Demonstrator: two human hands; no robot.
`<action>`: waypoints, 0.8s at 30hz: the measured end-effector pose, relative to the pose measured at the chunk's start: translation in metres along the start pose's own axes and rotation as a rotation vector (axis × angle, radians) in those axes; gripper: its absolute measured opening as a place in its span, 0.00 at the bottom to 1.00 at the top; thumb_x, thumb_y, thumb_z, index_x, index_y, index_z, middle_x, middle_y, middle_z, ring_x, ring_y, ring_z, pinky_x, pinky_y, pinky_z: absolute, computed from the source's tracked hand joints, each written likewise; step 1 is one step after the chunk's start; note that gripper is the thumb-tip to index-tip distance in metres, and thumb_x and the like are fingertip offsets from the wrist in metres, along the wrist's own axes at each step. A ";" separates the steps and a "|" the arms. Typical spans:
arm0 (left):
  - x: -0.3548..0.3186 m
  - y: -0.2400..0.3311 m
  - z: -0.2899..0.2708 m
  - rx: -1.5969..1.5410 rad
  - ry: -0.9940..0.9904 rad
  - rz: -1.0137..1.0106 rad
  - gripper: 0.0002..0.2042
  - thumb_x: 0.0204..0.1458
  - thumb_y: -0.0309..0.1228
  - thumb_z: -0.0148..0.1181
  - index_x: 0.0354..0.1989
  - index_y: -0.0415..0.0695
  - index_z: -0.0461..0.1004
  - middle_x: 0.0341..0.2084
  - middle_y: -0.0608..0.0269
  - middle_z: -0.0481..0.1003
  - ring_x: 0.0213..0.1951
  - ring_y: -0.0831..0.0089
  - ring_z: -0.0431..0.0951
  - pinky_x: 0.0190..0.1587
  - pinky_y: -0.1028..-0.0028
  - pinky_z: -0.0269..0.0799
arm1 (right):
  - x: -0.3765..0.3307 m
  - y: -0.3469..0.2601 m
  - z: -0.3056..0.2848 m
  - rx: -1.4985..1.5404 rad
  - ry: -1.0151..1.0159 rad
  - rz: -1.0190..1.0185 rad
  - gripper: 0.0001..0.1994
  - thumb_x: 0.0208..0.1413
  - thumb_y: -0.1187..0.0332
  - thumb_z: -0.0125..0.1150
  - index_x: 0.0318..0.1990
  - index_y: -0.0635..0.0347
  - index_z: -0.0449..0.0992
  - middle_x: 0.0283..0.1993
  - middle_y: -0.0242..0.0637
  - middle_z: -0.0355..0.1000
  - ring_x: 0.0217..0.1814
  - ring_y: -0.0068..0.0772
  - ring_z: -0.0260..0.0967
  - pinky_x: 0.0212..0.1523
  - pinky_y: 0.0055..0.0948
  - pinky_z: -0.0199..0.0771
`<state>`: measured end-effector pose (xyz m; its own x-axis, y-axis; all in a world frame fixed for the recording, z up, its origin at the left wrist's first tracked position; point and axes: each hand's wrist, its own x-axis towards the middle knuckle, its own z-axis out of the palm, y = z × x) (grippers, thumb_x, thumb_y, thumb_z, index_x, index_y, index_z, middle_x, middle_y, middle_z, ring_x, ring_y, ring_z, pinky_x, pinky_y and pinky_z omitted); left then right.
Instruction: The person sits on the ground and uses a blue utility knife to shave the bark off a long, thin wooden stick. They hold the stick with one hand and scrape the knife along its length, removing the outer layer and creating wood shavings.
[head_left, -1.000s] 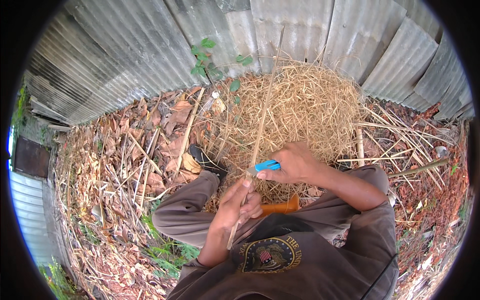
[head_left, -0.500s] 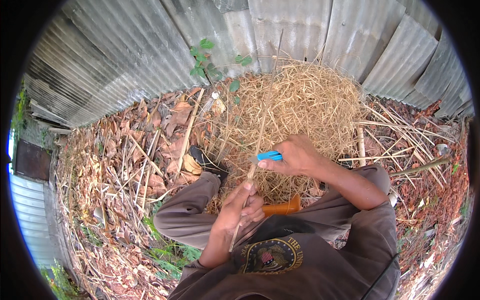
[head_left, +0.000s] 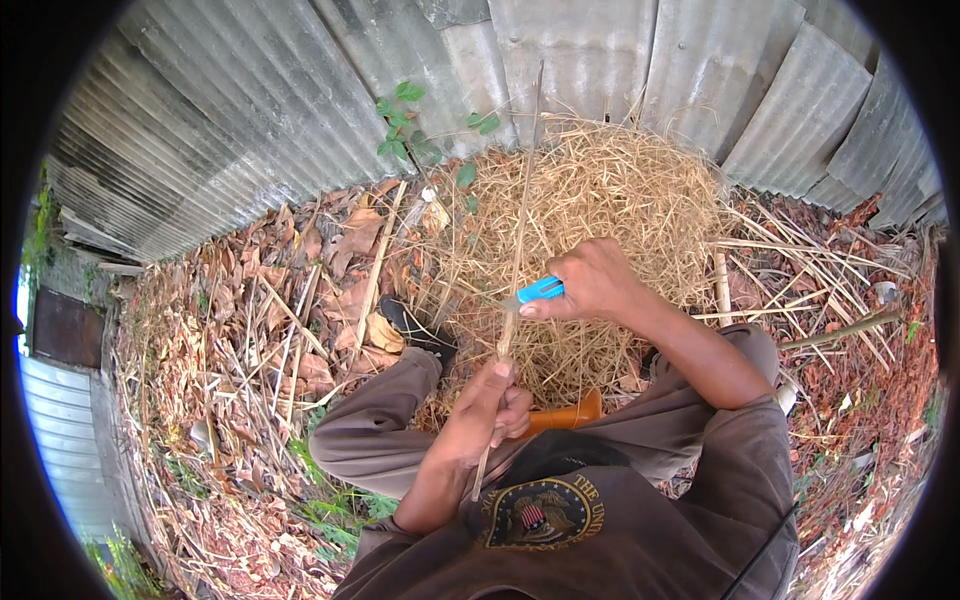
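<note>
My left hand (head_left: 485,412) is closed round the lower part of a long thin stick (head_left: 521,220), whose short end sticks out below my fist. The stick points away from me, its far tip in front of the metal fence. In my right hand (head_left: 598,282) is a blue utility knife (head_left: 541,290), with its blade against the stick above my left hand. Around the blade the stick looks paler and frayed. Under the hands, a heap of dry straw-like shavings (head_left: 610,190) covers the ground.
A corrugated metal fence (head_left: 560,60) curves round the far side. An orange object (head_left: 565,413) lies between my bent legs. Dry leaves (head_left: 240,330) cover the left, split sticks (head_left: 800,265) the right. A green creeper (head_left: 402,125) grows by the fence.
My right hand has moved the knife away from me along the stick, farther from my left hand. The stick's far tip has swung slightly left.
</note>
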<state>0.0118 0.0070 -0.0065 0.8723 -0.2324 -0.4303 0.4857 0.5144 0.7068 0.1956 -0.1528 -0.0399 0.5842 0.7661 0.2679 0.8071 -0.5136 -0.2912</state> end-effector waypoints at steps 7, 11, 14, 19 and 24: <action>-0.027 -0.012 0.004 0.154 -0.102 -0.059 0.13 0.66 0.44 0.34 0.34 0.50 0.56 0.11 0.72 0.52 0.12 0.83 0.51 0.13 0.83 0.48 | 0.015 0.086 -0.024 -0.042 0.008 0.519 0.43 0.47 0.23 0.38 0.15 0.60 0.74 0.11 0.41 0.66 0.17 0.45 0.71 0.19 0.42 0.69; -0.040 -0.013 -0.008 0.276 -0.073 -0.074 0.13 0.66 0.43 0.32 0.36 0.49 0.56 0.11 0.71 0.54 0.12 0.84 0.52 0.12 0.84 0.48 | 0.002 0.051 -0.018 -0.027 -0.025 0.452 0.44 0.48 0.24 0.35 0.15 0.61 0.74 0.12 0.43 0.67 0.19 0.46 0.71 0.22 0.45 0.70; -0.051 -0.008 -0.018 0.405 -0.110 -0.096 0.12 0.67 0.41 0.31 0.39 0.46 0.56 0.12 0.70 0.55 0.12 0.84 0.53 0.12 0.83 0.50 | 0.001 0.054 -0.024 -0.073 0.024 0.429 0.45 0.48 0.23 0.34 0.15 0.63 0.74 0.12 0.44 0.66 0.21 0.46 0.72 0.24 0.46 0.70; -0.096 -0.014 -0.030 0.444 -0.232 -0.254 0.12 0.67 0.39 0.32 0.42 0.43 0.57 0.14 0.70 0.56 0.13 0.84 0.54 0.14 0.82 0.52 | -0.001 0.153 -0.060 -0.080 0.164 0.900 0.47 0.47 0.23 0.32 0.24 0.65 0.78 0.24 0.50 0.73 0.33 0.51 0.75 0.35 0.48 0.72; -0.134 -0.025 -0.050 0.452 -0.210 -0.216 0.11 0.66 0.34 0.37 0.37 0.40 0.62 0.15 0.71 0.58 0.17 0.84 0.56 0.20 0.82 0.53 | -0.050 0.251 -0.083 -0.010 0.436 1.174 0.48 0.47 0.23 0.32 0.29 0.67 0.79 0.37 0.60 0.74 0.45 0.57 0.73 0.47 0.48 0.67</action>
<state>-0.1201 0.0664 0.0056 0.7204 -0.4770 -0.5036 0.5906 0.0411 0.8060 0.3766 -0.3521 -0.0500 0.9286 -0.3462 0.1335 -0.2198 -0.8031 -0.5538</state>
